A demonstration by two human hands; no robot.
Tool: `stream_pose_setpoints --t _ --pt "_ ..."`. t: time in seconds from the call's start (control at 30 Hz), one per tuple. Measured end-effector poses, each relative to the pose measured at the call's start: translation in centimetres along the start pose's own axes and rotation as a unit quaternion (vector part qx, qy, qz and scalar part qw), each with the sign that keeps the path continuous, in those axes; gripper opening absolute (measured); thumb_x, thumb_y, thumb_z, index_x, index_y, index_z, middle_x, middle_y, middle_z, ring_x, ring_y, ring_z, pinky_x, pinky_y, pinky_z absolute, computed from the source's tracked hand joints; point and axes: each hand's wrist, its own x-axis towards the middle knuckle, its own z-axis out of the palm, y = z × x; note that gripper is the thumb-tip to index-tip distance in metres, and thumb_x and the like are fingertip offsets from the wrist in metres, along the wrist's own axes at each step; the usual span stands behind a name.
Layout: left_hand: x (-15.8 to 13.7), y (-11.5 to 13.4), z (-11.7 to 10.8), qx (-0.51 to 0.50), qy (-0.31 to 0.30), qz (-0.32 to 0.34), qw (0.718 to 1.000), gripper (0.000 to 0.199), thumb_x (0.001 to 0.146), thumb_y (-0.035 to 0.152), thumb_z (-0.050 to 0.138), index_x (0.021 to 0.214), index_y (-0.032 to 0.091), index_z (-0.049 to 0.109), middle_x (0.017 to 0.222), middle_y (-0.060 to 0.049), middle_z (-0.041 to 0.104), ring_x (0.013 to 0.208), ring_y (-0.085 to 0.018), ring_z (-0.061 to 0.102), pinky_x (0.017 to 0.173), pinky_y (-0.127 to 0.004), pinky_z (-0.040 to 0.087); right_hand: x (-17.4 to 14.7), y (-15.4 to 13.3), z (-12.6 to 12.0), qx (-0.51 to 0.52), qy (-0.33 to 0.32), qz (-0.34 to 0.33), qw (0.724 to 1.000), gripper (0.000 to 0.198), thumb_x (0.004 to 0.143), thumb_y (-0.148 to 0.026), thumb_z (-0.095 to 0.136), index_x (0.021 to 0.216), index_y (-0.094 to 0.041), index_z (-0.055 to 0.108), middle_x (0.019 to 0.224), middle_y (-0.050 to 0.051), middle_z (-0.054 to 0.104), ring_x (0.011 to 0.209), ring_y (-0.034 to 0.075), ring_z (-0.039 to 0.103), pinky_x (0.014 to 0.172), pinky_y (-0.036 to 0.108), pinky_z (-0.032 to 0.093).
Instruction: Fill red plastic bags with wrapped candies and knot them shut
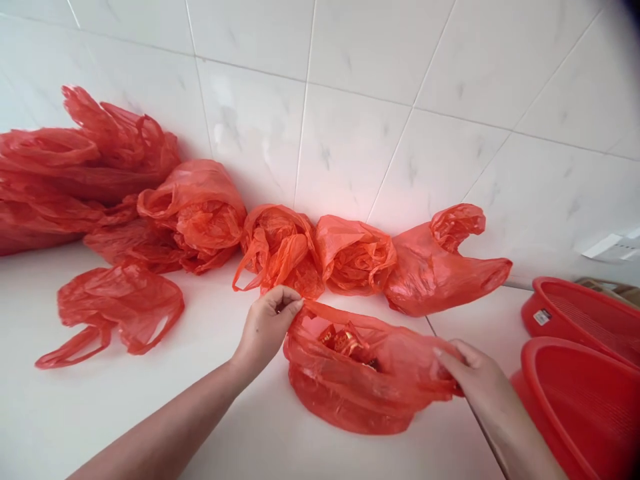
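A red plastic bag (350, 400) rests on the white surface in front of me, its mouth spread sideways. My left hand (273, 320) pinches the bag's rim at the left between thumb and fingers. On the right, my right hand (470, 370) grips the opposite side of the same bag, some of its fingers hidden by the plastic. Small red and gold wrapped pieces (350, 341) show inside the opening; their kind is too small to tell. Just behind stand a bunched red bag (356, 255) and a red bag with its handles up (430, 270).
Along the tiled wall (250, 120) more red bags (205, 207) are lined up, with a large heap (75, 167) at far left. A loose red bag (123, 303) lies flat at left. Two red plastic baskets (530, 380) stand at right, near a seam in the white surface.
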Motion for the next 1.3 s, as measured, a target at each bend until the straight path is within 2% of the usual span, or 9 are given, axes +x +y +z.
stream_pose_setpoints --t 0.17,0.4,0.57,0.63,0.73,0.9,1.1,1.23,1.3 --pt "1.0 3.9 -1.0 -0.092 0.080 0.063 0.991 0.015 0.082 0.034 0.061 0.085 0.020 0.055 0.075 0.003 0.057 0.066 -0.009 0.051 0.059 -0.019 0.042 1.8 -3.3 -1.9 0.271 0.063 -0.022 0.960 0.022 0.061 -0.030 0.074 0.080 -0.023 0.064 0.072 -0.001 0.062 0.057 0.012 0.053 0.046 0.021 0.041" --pt "0.6 6.7 -1.5 -0.053 0.027 0.062 0.996 0.024 0.084 0.044 0.056 0.086 0.020 0.058 0.070 0.003 0.051 0.061 -0.010 0.045 0.054 -0.020 0.038 2.4 -7.8 -1.1 0.407 0.000 -0.048 0.912 0.042 0.061 -0.027 0.079 0.100 -0.025 0.066 0.088 0.000 0.063 0.068 0.010 0.056 0.056 0.018 0.049" --pt "0.8 6.8 -2.6 0.134 -0.057 0.080 0.986 0.039 0.062 0.036 0.076 0.098 0.023 0.064 0.059 0.006 0.042 0.052 -0.011 0.040 0.046 -0.021 0.033 3.2 -9.3 -0.3 0.419 0.030 -0.112 0.900 0.047 0.057 -0.023 0.082 0.101 -0.025 0.067 0.097 0.001 0.066 0.075 0.009 0.058 0.064 0.017 0.051" --pt "1.1 7.0 -3.2 0.220 -0.080 0.081 0.969 0.023 0.067 0.032 0.070 0.088 0.023 0.066 0.058 0.005 0.047 0.052 -0.013 0.044 0.045 -0.022 0.034 3.8 -9.4 -0.3 0.401 0.032 -0.127 0.907 0.050 0.057 -0.026 0.083 0.104 -0.025 0.066 0.104 0.003 0.066 0.083 0.012 0.060 0.068 0.020 0.052" --pt "1.8 7.8 -4.1 0.289 -0.024 0.113 0.950 0.018 0.079 0.037 0.056 0.069 0.021 0.058 0.057 0.003 0.051 0.051 -0.013 0.046 0.046 -0.022 0.034 4.4 -9.3 -0.5 0.358 0.027 -0.143 0.922 0.057 0.060 -0.032 0.082 0.114 -0.025 0.062 0.114 0.005 0.064 0.099 0.019 0.060 0.075 0.025 0.053" --pt "2.5 10.1 -4.7 0.285 0.111 0.169 0.937 0.025 0.079 0.048 0.056 0.076 0.023 0.055 0.064 0.004 0.056 0.052 -0.013 0.048 0.047 -0.022 0.038 4.3 -9.1 -1.1 0.307 0.055 -0.195 0.930 0.064 0.076 -0.053 0.067 0.132 -0.028 0.048 0.140 0.009 0.046 0.116 0.024 0.053 0.092 0.036 0.047" --pt "2.8 10.9 -3.4 0.219 0.067 0.165 0.959 0.028 0.077 0.044 0.059 0.066 0.021 0.046 0.066 0.002 0.052 0.051 -0.011 0.045 0.042 -0.021 0.033 3.4 -8.0 -1.1 0.192 -0.106 -0.186 0.958 0.106 0.058 -0.052 0.081 0.146 -0.035 0.026 0.154 0.010 0.023 0.137 0.030 0.029 0.100 0.045 0.040" --pt "2.8 10.8 -3.0 0.159 0.043 0.121 0.979 0.030 0.078 0.039 0.058 0.064 0.021 0.038 0.054 0.006 0.039 0.045 -0.009 0.038 0.040 -0.019 0.029 3.3 -7.0 -0.5 0.214 -0.264 -0.200 0.919 0.123 0.044 -0.056 0.085 0.147 -0.038 0.020 0.154 0.010 0.020 0.136 0.032 0.031 0.098 0.045 0.042" --pt "2.8 10.8 -2.9 0.096 0.024 0.091 0.991 0.030 0.078 0.037 0.058 0.066 0.021 0.036 0.052 0.007 0.039 0.044 -0.008 0.039 0.039 -0.018 0.030 3.4 -6.9 0.1 0.240 -0.289 -0.217 0.901 0.125 0.043 -0.053 0.087 0.147 -0.038 0.019 0.154 0.009 0.023 0.136 0.030 0.031 0.100 0.045 0.039"
